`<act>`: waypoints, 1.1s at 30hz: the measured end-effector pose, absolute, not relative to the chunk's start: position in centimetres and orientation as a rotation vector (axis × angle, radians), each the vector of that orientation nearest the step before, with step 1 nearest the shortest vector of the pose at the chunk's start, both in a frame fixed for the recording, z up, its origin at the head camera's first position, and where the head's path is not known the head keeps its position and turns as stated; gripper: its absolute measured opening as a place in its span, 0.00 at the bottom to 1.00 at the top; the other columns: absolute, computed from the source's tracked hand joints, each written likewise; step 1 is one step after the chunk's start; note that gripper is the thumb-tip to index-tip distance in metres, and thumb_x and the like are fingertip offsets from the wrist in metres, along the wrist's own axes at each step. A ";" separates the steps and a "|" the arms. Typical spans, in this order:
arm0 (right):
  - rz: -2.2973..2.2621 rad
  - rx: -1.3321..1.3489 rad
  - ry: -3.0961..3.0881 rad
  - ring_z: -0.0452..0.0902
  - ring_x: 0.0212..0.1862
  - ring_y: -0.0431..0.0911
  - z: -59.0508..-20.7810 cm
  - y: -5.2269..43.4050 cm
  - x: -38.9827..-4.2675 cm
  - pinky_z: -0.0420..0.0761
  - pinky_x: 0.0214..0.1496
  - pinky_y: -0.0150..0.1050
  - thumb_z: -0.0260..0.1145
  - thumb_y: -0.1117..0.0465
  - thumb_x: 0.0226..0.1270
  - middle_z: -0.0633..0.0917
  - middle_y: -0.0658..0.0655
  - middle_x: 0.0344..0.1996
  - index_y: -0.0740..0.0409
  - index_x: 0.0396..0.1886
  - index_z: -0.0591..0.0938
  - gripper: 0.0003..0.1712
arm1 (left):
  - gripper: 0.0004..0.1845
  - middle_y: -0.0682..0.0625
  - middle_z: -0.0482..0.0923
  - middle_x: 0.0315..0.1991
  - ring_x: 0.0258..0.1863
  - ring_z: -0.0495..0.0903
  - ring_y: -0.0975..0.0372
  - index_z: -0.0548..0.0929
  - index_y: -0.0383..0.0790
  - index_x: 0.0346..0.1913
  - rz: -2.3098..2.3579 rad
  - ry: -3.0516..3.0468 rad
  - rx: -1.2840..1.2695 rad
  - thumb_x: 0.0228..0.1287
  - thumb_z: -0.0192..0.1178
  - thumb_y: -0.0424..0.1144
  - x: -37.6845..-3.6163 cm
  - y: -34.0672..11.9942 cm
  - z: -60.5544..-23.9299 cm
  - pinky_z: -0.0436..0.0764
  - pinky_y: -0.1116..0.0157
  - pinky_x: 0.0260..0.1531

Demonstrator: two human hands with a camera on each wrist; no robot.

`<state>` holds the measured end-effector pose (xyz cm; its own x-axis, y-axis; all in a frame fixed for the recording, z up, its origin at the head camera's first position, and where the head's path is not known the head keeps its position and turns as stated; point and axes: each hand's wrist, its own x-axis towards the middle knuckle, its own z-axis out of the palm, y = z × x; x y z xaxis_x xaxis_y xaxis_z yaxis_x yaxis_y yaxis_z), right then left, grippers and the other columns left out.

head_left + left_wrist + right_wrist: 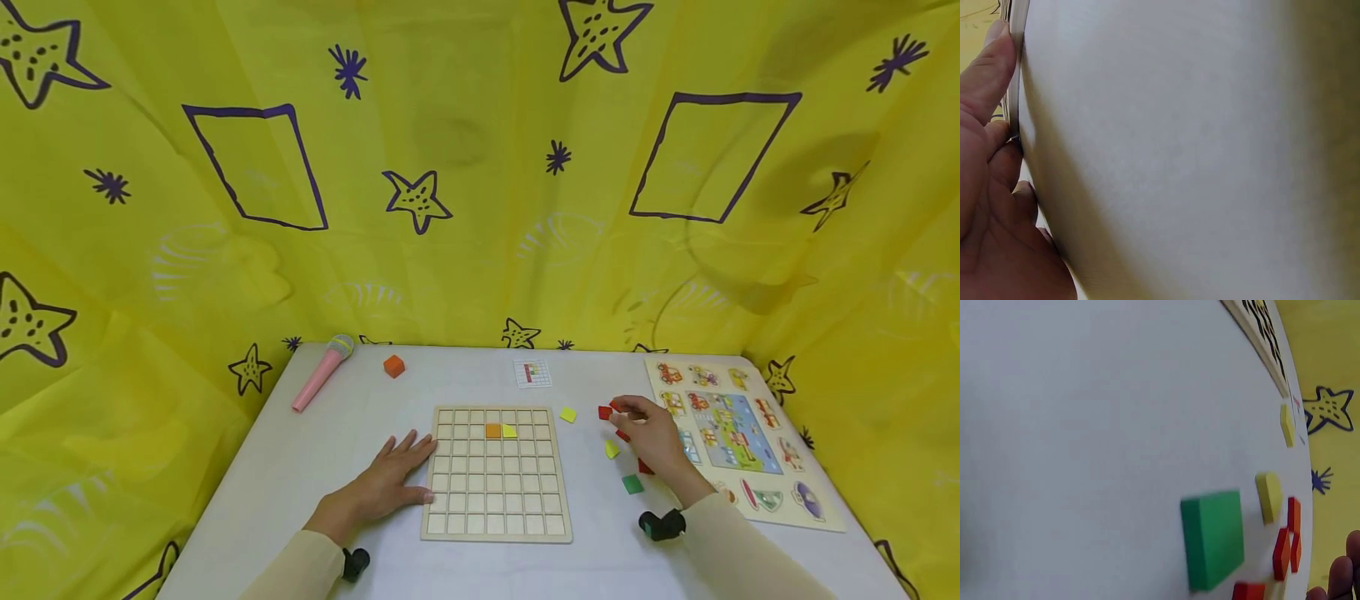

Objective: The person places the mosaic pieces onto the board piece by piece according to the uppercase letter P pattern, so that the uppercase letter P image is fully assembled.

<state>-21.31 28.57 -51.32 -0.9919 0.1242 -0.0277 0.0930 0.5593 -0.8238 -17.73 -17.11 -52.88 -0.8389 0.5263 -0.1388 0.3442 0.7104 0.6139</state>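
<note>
White table (480,379), backed by yellow star-printed cloth (465,208). Wooden grid board (495,475), near centre of the table; one orange tile (492,431) and one yellow tile (510,431) sit side by side in its second row from the far edge. Left hand (386,483): flat on the table, fingers straight and spread, fingertips touching the board's left edge, holding nothing. Right hand (652,437): right of the board, fingers curled, fingertips pinching a small red tile (617,407) at the far end of the loose tiles. Loose tiles near that hand: another red tile (604,412) just beside the pinched one, a yellow tile (567,414) to its left, a second yellow tile (611,450) nearer, a green tile (632,484) nearest; further red pieces partly hidden under the hand. Pattern card (532,373), far of the board. Orange cube (393,366) and pink toy microphone (322,372), far left. Picture puzzle board (742,442), right edge.
</note>
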 end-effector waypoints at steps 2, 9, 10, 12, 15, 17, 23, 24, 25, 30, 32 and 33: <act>1.450 -0.229 -2.773 0.72 0.59 0.56 -51.4 29.7 -21.0 0.77 0.43 0.23 0.67 0.59 0.78 0.80 0.67 0.62 0.62 0.68 0.79 0.24 | 0.49 0.42 0.57 0.84 0.86 0.45 0.42 0.61 0.37 0.83 0.850 2.613 0.675 0.67 0.69 0.55 -17.7 -17.1 -52.9 0.37 0.39 0.84; 1.453 -0.246 -2.849 0.73 0.58 0.56 -52.2 31.1 -20.4 0.78 0.50 0.31 0.66 0.58 0.77 0.79 0.68 0.63 0.64 0.69 0.77 0.26 | 0.48 0.42 0.57 0.84 0.86 0.46 0.42 0.62 0.37 0.83 0.844 2.620 0.664 0.67 0.70 0.54 -17.5 -17.1 -52.7 0.38 0.39 0.84; 1.446 -0.244 -2.864 0.73 0.58 0.56 -52.4 31.2 -20.3 0.78 0.53 0.35 0.67 0.57 0.77 0.79 0.68 0.62 0.63 0.69 0.77 0.26 | 0.48 0.42 0.57 0.84 0.86 0.46 0.42 0.62 0.37 0.82 0.846 2.619 0.665 0.67 0.70 0.54 -17.5 -17.0 -52.6 0.38 0.39 0.84; 1.426 -0.239 -2.891 0.72 0.60 0.58 -52.5 31.2 -20.3 0.77 0.59 0.44 0.67 0.57 0.76 0.79 0.67 0.63 0.63 0.69 0.78 0.26 | 0.48 0.42 0.58 0.84 0.86 0.46 0.42 0.62 0.37 0.82 0.849 2.618 0.667 0.67 0.70 0.54 -17.6 -17.0 -52.6 0.38 0.39 0.84; 1.400 -0.208 -2.910 0.72 0.62 0.61 -52.7 31.2 -20.3 0.75 0.66 0.56 0.68 0.58 0.76 0.79 0.70 0.64 0.66 0.68 0.78 0.27 | 0.48 0.42 0.58 0.84 0.86 0.46 0.42 0.62 0.37 0.82 0.848 2.619 0.671 0.67 0.70 0.54 -17.6 -17.0 -52.7 0.37 0.39 0.84; 1.362 -0.185 -2.915 0.72 0.64 0.64 -52.8 31.1 -20.3 0.74 0.69 0.61 0.68 0.60 0.75 0.79 0.71 0.64 0.68 0.67 0.78 0.26 | 0.48 0.42 0.58 0.84 0.86 0.46 0.42 0.61 0.37 0.83 0.844 2.623 0.673 0.67 0.70 0.55 -17.6 -17.1 -52.7 0.37 0.39 0.84; 1.225 -0.121 -2.934 0.74 0.64 0.67 -52.9 30.6 -20.4 0.74 0.69 0.65 0.69 0.63 0.73 0.81 0.73 0.61 0.71 0.63 0.80 0.23 | 0.49 0.43 0.58 0.84 0.86 0.46 0.43 0.61 0.39 0.83 0.838 2.633 0.680 0.67 0.69 0.56 -17.7 -17.2 -52.9 0.38 0.39 0.84; 1.203 -0.115 -2.937 0.75 0.63 0.67 -52.9 30.6 -20.4 0.74 0.69 0.66 0.69 0.64 0.72 0.81 0.74 0.60 0.71 0.62 0.81 0.22 | 0.49 0.43 0.58 0.84 0.86 0.46 0.43 0.61 0.39 0.83 0.840 2.632 0.682 0.67 0.69 0.56 -17.7 -17.2 -52.9 0.38 0.39 0.84; 1.186 -0.105 -2.941 0.74 0.64 0.68 -52.9 30.6 -20.4 0.74 0.69 0.67 0.69 0.64 0.72 0.81 0.74 0.60 0.70 0.61 0.82 0.21 | 0.49 0.43 0.58 0.84 0.86 0.46 0.43 0.61 0.39 0.83 0.841 2.631 0.679 0.67 0.69 0.56 -17.7 -17.2 -52.9 0.38 0.40 0.84; 1.182 -0.064 -2.985 0.69 0.71 0.71 -52.7 30.5 -20.4 0.69 0.74 0.70 0.65 0.67 0.74 0.79 0.74 0.65 0.64 0.62 0.85 0.20 | 0.48 0.44 0.57 0.84 0.86 0.45 0.44 0.61 0.40 0.83 0.846 2.622 0.663 0.67 0.69 0.56 -17.6 -17.2 -52.8 0.37 0.41 0.84; 1.221 -0.081 -3.003 0.66 0.74 0.72 -52.6 30.5 -20.4 0.66 0.76 0.70 0.64 0.67 0.75 0.77 0.74 0.68 0.64 0.66 0.82 0.22 | 0.48 0.44 0.57 0.84 0.86 0.46 0.43 0.61 0.40 0.83 0.843 2.621 0.665 0.67 0.69 0.56 -17.6 -17.2 -52.8 0.37 0.40 0.84; 1.234 -0.096 -3.012 0.65 0.74 0.72 -52.5 30.6 -20.4 0.66 0.76 0.71 0.64 0.67 0.75 0.76 0.74 0.69 0.65 0.68 0.81 0.23 | 0.48 0.43 0.58 0.84 0.86 0.46 0.43 0.61 0.40 0.83 0.840 2.622 0.669 0.67 0.69 0.56 -17.7 -17.2 -52.8 0.37 0.40 0.84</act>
